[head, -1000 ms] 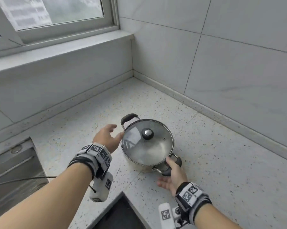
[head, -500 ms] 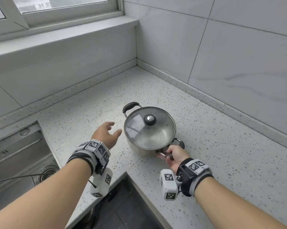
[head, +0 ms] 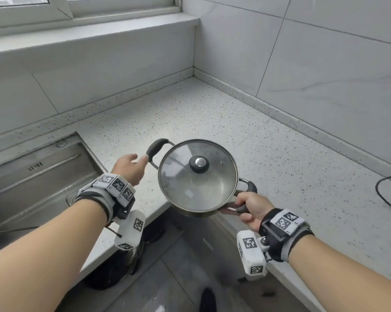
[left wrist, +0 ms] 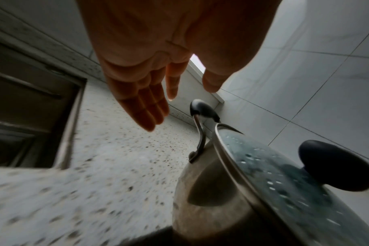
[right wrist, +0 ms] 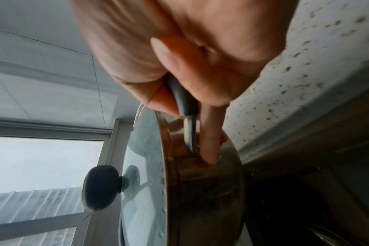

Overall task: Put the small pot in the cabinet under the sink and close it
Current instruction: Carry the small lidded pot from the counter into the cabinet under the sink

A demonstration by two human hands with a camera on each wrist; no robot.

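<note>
The small steel pot (head: pixel 198 179) has a glass lid with a black knob (head: pixel 199 164) and two black handles. It hangs in the air, level, over the counter's inner corner. My right hand (head: pixel 248 206) grips the near handle; in the right wrist view its fingers (right wrist: pixel 190 79) curl round the grip while one finger presses the pot wall (right wrist: pixel 204 191). My left hand (head: pixel 131 167) is open beside the far handle (head: pixel 156 147), and its straight fingers (left wrist: pixel 145 106) stay just clear of that handle (left wrist: pixel 202 109). No cabinet door shows clearly.
The steel sink (head: pixel 32 176) is set in the speckled counter (head: pixel 212 113) at the left. A black cable (head: pixel 388 194) loops on the counter at far right. Below the counter edge sits a dark round object (head: pixel 113 271) on the grey floor. Tiled walls close the corner.
My right hand closed on the near handle, lifted the pot off the counter and drew it toward me over the corner edge. My left hand stayed open beside the far handle.
</note>
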